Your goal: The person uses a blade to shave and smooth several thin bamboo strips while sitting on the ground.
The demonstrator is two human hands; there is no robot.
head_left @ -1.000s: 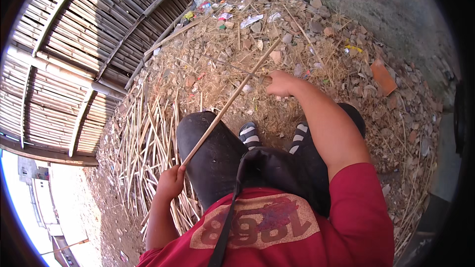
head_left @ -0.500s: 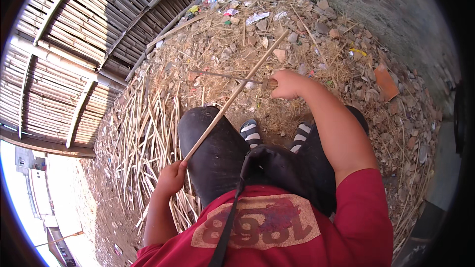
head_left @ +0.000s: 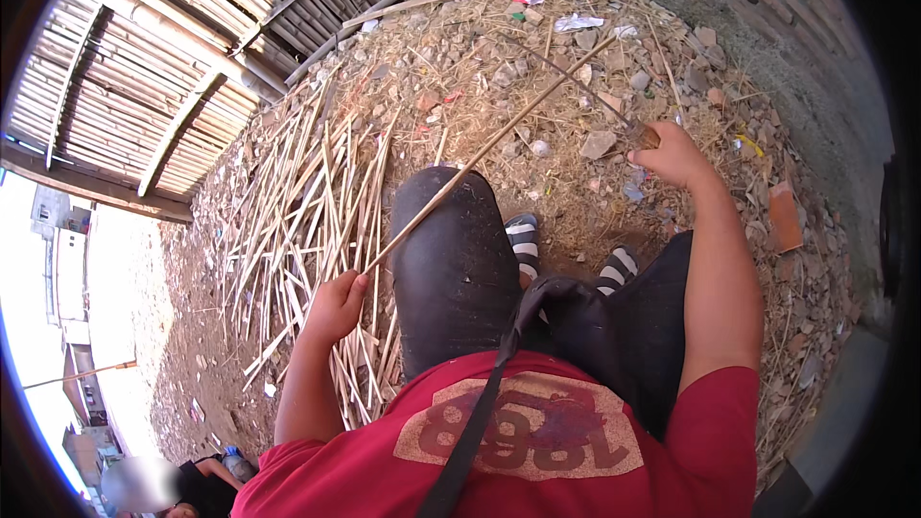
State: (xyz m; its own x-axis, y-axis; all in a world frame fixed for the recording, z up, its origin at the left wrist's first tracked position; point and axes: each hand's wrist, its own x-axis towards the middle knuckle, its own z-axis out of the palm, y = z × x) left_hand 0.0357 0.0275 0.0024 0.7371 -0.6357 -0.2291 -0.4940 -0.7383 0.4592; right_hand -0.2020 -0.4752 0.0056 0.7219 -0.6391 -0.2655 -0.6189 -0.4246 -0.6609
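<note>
My left hand [head_left: 336, 307] is closed round the near end of a long bamboo stick [head_left: 470, 171]. The stick slants up and right across my left knee, its far end out over the rubble. My right hand [head_left: 674, 155] grips the wooden handle of a knife [head_left: 614, 112] with a long, thin, dark blade. That blade points up and left and crosses the stick near its far end; whether they touch I cannot tell. Beside my left knee lies a loose pile of split bamboo sticks [head_left: 307, 221].
Stones, dry straw and litter cover the ground [head_left: 499, 115] ahead. A bamboo-slat wall [head_left: 163, 77] stands at the left, a brick wall [head_left: 767, 58] at the right. A broken brick [head_left: 785, 218] lies at the right. Another person [head_left: 206, 482] is at the lower left.
My right hand has moved right, and the knife blade now slants up toward the stick's far end. The view has shifted left, bringing another person into sight at the lower left.
</note>
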